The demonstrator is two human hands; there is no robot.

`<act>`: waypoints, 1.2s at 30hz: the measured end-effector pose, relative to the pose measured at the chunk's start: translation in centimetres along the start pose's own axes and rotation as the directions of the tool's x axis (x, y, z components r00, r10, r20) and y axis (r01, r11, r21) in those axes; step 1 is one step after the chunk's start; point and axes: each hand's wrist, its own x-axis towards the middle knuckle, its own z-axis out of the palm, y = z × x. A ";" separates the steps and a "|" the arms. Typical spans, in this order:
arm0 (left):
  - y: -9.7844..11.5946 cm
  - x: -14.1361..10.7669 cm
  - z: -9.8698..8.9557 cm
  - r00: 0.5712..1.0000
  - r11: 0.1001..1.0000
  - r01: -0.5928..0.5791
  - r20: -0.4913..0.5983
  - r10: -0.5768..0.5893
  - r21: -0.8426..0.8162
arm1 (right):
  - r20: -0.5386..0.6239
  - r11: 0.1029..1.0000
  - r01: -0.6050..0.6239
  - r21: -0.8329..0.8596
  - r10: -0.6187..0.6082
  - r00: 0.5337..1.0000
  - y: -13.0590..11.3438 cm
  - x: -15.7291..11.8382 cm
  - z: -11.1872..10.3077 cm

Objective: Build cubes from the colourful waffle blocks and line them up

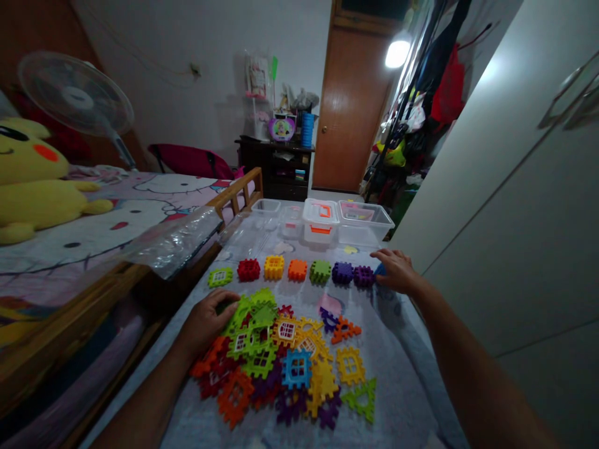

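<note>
A loose heap of plastic interlocking building panels (296, 369) lies on the cloth, in green, red, orange, yellow, purple and light blue. My left hand (210, 319) is at the heap's left edge, its fingers curled and closed on a green panel (239, 312). Beyond the heap runs a row of small stacks: a light green panel (220, 276), then red (248, 269), yellow (274, 267), orange (297, 270), green (321, 271) and two purple ones (343, 273). At the row's right end my right hand (394, 270) grips a blue stack (380, 270), mostly hidden by its fingers.
Behind the row stand a lidded clear box (321, 215) with orange latches and an open clear bin (365, 223). A wooden bed rail (234, 198) borders the left side; a pale cabinet (515, 237) stands close on the right. Crinkled plastic wrap (175, 240) hangs over the rail.
</note>
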 end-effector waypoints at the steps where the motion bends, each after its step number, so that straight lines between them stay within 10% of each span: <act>1: 0.0 0.0 0.0 1.000 1.000 0.002 0.000 -0.002 0.000 | -0.019 0.999 -0.032 0.018 0.032 0.999 0.6 -0.2 -0.3; 8: 0.5 0.1 -0.2 1.000 1.000 0.006 -0.006 -0.006 0.000 | -0.201 0.974 -0.081 0.212 0.124 0.972 2.1 -2.9 -2.0; 16: 0.2 -0.1 -0.1 1.000 1.000 0.017 0.010 -0.017 -0.001 | -0.005 0.822 0.210 0.529 -0.245 0.970 -9.3 -8.8 -0.6; 20: 0.3 -0.2 -0.1 1.000 1.000 0.003 0.005 -0.003 -0.008 | -0.094 0.761 0.336 0.554 -0.344 0.934 -13.4 -9.7 1.3; 36: 0.3 -0.3 0.0 1.000 1.000 -0.008 0.004 0.008 -0.012 | -0.157 0.678 0.451 0.580 -0.450 0.879 -17.4 -10.8 2.6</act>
